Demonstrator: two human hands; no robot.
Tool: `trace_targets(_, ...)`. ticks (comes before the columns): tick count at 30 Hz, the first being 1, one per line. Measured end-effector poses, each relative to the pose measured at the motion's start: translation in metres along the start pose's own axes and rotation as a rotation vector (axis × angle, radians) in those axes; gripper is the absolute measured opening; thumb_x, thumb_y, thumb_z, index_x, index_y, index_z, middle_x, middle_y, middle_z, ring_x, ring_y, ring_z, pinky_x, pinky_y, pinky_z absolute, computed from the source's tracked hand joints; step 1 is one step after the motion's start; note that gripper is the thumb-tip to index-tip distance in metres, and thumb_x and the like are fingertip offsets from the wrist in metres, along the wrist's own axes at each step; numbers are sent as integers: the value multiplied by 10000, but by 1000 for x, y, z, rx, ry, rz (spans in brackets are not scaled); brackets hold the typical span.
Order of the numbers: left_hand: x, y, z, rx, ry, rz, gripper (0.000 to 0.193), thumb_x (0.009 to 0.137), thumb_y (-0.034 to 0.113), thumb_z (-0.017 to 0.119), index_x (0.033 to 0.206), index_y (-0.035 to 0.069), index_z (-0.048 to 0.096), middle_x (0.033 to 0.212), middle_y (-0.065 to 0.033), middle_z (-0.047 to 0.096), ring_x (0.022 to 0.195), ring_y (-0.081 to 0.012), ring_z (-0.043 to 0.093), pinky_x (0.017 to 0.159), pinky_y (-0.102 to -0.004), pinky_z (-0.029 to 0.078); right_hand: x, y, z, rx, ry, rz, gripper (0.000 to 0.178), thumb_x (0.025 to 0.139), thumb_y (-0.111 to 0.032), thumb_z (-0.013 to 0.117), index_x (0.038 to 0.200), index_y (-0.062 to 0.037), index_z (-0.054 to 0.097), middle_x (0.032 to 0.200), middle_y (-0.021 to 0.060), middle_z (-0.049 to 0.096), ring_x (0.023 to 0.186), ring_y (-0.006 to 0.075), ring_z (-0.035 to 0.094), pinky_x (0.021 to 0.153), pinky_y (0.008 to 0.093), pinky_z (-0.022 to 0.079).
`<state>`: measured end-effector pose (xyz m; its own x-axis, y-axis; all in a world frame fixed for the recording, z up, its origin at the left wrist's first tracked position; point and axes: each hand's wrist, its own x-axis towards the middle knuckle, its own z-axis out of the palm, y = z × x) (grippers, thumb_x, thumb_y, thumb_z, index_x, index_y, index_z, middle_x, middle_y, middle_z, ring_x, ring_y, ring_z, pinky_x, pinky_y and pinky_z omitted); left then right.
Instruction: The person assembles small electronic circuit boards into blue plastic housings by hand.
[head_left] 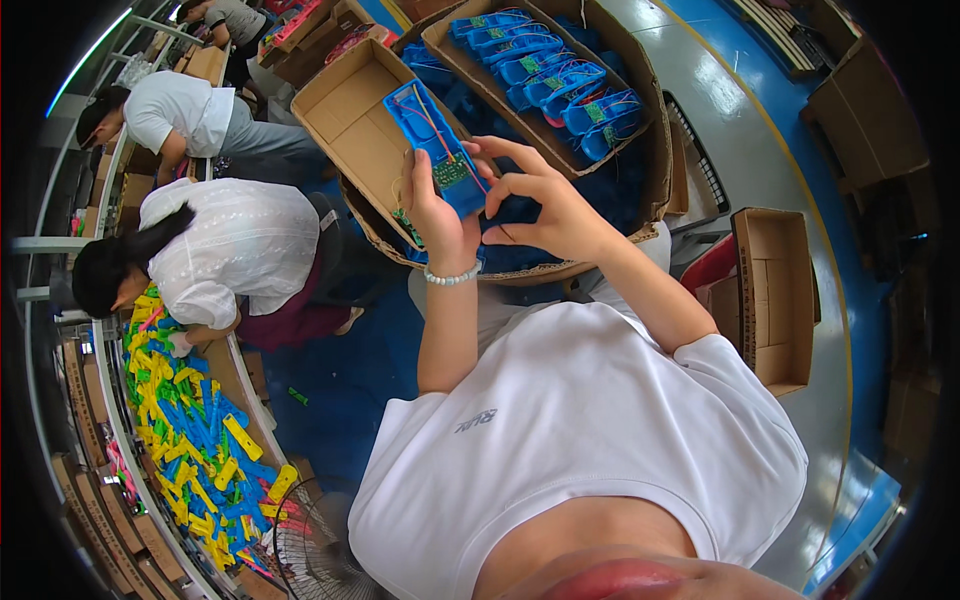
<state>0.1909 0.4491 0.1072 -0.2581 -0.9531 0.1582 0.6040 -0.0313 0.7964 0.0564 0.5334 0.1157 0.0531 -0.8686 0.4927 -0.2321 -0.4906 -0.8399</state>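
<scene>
My left hand (440,212) is wrapped round a long blue plastic housing (418,125), tilted with its hollow side facing up. A green circuit board (450,170) sits in the lower half of the housing, and thin reddish wires run along it. At the housing's right edge is my right hand (535,200), its fingers bent and apart. One of its fingertips reaches the edge beside the board; thumb and index finger show a gap between them. Under both hands stands a cardboard tray (345,120), with part of another green board (408,228) showing near my left wrist.
A second tray (450,45) holds several blue housings with boards (560,80). Both trays rest on a large carton (660,150) containing more blue parts. An upright cardboard box (775,300) stands right. Left, co-workers (235,240) sit along a bench heaped with coloured plastic parts (200,430), near a fan (315,545).
</scene>
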Motion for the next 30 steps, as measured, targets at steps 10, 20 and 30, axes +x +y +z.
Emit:
trace_targets(10, 163, -84, -6, 1026, -279, 152, 320, 922, 220, 663, 1032, -80, 688, 828, -128, 717, 751, -214, 704, 681, -322, 542, -103, 41, -46, -97, -108, 432, 238, 788, -98, 771, 994, -33, 671, 1357, 178, 531, 1215, 339, 527, 928, 386, 506)
trace_targets(20, 249, -128, 37, 1541, -538, 464, 429, 959, 397, 554, 1084, 15, 704, 995, -194, 708, 967, -374, 665, 857, -429, 516, -124, 31, -64, -151, 3, 573, 204, 862, -81, 702, 1044, 4, 665, 1172, 155, 632, 1034, 284, 643, 768, 331, 556)
trace_targets(30, 66, 16, -57, 1607, -692, 303, 353, 951, 267, 605, 1186, 10, 663, 1123, -138, 670, 1065, -307, 605, 920, -385, 468, -37, 91, -38, -938, -950, 342, 189, 787, -49, 654, 954, -7, 732, 948, 206, 713, 914, 385, 700, 715, 433, 571)
